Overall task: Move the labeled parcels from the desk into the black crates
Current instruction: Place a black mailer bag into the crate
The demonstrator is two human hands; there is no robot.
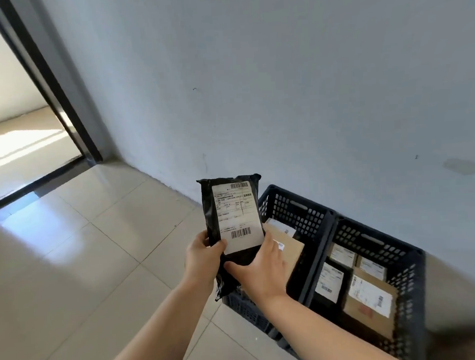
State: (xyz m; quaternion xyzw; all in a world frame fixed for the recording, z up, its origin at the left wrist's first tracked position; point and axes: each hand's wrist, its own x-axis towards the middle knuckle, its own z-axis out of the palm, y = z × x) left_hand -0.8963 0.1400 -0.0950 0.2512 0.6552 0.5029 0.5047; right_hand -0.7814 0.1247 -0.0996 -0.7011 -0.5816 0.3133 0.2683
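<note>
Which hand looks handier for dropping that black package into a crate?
Probably the right hand: both grip the black parcel, but the right one is already over the near crate; the left hand is over the floor.

Pale tiled floor (103, 253) across the lower left of the frame; two black crates (295, 212) side by side at lower right, against the wall, standing directly on it.
</note>
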